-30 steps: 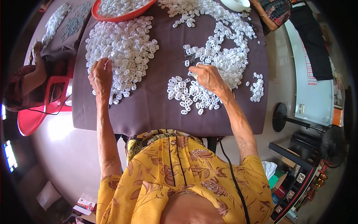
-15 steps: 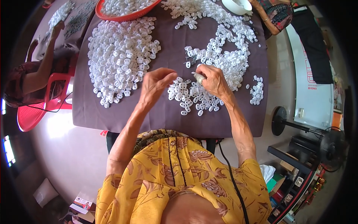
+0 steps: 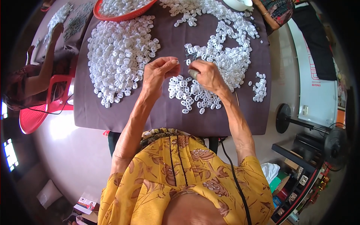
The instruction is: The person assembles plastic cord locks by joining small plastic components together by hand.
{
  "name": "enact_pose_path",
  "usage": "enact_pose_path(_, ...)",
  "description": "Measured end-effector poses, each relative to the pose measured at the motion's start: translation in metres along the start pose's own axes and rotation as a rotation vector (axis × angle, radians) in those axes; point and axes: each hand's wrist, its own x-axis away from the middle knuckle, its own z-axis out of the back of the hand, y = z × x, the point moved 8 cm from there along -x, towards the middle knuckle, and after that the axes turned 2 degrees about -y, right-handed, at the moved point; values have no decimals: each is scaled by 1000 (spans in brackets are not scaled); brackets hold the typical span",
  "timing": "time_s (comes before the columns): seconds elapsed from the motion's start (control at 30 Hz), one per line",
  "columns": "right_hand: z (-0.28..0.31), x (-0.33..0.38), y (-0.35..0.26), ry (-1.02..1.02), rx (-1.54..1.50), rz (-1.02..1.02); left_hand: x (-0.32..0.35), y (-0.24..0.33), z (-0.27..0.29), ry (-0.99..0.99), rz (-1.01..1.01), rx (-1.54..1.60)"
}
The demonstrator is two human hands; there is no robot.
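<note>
My left hand [image 3: 160, 73] is closed in a pinch above the table, thumb against fingers; anything at its fingertips is too small to make out. To its right, my right hand [image 3: 208, 76] has its fingers curled together, with a greyish wrap [image 3: 193, 73] on one digit. Its fingertips are beside a little cluster of dark grey pieces [image 3: 191, 57]; what they grip is hidden. Below both hands lies a group of small white oval plastic pieces with two holes [image 3: 180, 90]. A larger heap of the same pieces [image 3: 120, 56] covers the table's left.
A red basket [image 3: 123, 17] of white pieces and a white bowl [image 3: 238, 5] stand at the far side. More pieces spread rightward on the brown tablecloth [image 3: 168, 122]. Co-workers' arms [image 3: 47, 63] show at far left and far right. A red chair [image 3: 39, 116] stands left.
My left hand has risen slightly and pinched tighter. My right hand has moved left and up toward the grey pieces, nearer my left hand. A thin stick now shows beside my right forearm.
</note>
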Motion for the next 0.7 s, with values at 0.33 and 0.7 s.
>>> enact_pose_path(0.33,-23,-20,16,95,263,38,4,1,7,20,-22,-17)
enact_pose_path(0.7,-35,-32,12,37,492,127,6,14,3,-10,-74,32)
